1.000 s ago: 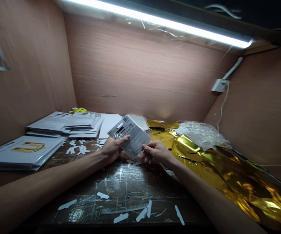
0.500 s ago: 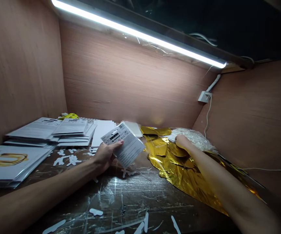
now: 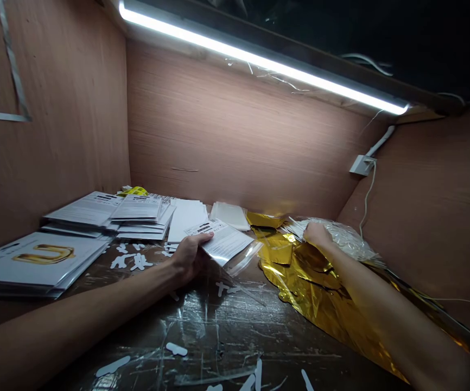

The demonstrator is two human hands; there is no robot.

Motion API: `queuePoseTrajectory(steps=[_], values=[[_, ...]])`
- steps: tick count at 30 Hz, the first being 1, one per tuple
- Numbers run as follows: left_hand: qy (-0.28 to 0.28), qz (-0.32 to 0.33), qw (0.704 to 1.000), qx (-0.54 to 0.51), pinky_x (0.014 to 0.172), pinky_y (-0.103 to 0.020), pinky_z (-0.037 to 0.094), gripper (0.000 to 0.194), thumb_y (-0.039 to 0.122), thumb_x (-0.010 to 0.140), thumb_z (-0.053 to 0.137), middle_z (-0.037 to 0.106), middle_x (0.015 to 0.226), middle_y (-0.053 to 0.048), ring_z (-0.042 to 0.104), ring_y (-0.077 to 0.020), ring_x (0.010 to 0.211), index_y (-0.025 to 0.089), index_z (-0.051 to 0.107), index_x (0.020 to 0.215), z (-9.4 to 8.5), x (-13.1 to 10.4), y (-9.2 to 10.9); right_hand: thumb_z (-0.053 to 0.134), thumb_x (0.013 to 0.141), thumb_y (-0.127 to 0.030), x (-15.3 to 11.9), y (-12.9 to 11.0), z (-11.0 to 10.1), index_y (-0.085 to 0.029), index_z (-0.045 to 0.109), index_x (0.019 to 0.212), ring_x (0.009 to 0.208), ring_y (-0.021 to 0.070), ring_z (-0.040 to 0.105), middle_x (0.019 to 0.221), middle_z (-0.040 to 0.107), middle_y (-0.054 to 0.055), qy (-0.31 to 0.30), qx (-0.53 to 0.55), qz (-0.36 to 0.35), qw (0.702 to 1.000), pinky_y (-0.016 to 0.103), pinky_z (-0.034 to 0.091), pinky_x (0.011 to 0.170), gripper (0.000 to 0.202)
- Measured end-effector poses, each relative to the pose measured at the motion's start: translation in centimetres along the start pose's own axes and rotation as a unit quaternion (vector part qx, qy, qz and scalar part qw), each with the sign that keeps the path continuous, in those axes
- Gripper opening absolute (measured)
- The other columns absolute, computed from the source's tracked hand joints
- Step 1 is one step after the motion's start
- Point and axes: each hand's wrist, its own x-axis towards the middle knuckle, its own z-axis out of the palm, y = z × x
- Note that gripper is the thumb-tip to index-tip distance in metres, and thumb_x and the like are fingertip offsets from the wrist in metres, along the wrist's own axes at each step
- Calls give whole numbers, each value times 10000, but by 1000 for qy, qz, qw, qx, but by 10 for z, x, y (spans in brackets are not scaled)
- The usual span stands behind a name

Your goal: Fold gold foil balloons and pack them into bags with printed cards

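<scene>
My left hand [image 3: 192,254] grips a printed card in a clear sleeve [image 3: 229,243], thumb on top, above the middle of the dark table. The sleeve's flap hangs loose at the card's right edge. At the right, my right hand [image 3: 317,234] reaches to the pile of thin white strips [image 3: 296,228], beside a clear plastic bag of white pieces [image 3: 347,238]. Its fingertips are partly hidden, and what they hold is too small to tell. Gold foil sheets [image 3: 312,293] lie under and beside my right forearm.
Stacks of sleeved cards [image 3: 84,209] stand at the left, one showing a gold U [image 3: 45,254]. White cards [image 3: 188,217] and clear sleeves [image 3: 230,215] lie at the back. White paper scraps [image 3: 177,349] are scattered on the table [image 3: 202,315]. Wooden walls enclose three sides.
The view has shifted left. The card in my left hand has tilted flatter, and the sleeve's clear flap now shows at its right. My right hand remains at the white strips.
</scene>
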Motion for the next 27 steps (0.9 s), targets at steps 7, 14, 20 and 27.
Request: queuePoseTrajectory(steps=[7, 14, 20, 27], values=[[3, 17, 1000, 6, 674, -349, 634, 160, 157, 862, 680, 756, 913, -192, 734, -256, 724, 48, 706, 976, 1, 1, -1, 485, 987, -354, -34, -31, -52, -193, 749, 1166, 968, 210, 691, 1069, 766, 104, 107, 185, -93, 972, 271, 490, 854, 357], [25, 38, 999, 0, 682, -324, 643, 152, 131, 861, 675, 757, 957, -165, 739, -233, 763, 45, 711, 981, -4, 6, 1, 654, 913, -407, -128, -73, -82, -207, 770, 980, 765, 196, 642, 866, 739, 58, 3, 472, -351, 809, 301, 488, 683, 241], [27, 40, 999, 5, 702, -338, 651, 183, 128, 860, 677, 755, 995, -175, 744, -244, 785, 44, 711, 1019, -4, 7, 0, 635, 938, -318, -149, -77, -65, -227, 767, 919, 814, 204, 662, 888, 738, 51, 27, 436, -393, 809, 317, 489, 742, 161], [33, 44, 998, 11, 683, -311, 650, 131, 130, 874, 672, 753, 982, -171, 739, -232, 787, 38, 722, 953, -5, 10, -2, 625, 942, -321, -149, -72, -55, -217, 757, 924, 785, 206, 664, 877, 746, 54, 62, 421, -361, 830, 320, 490, 715, 169]])
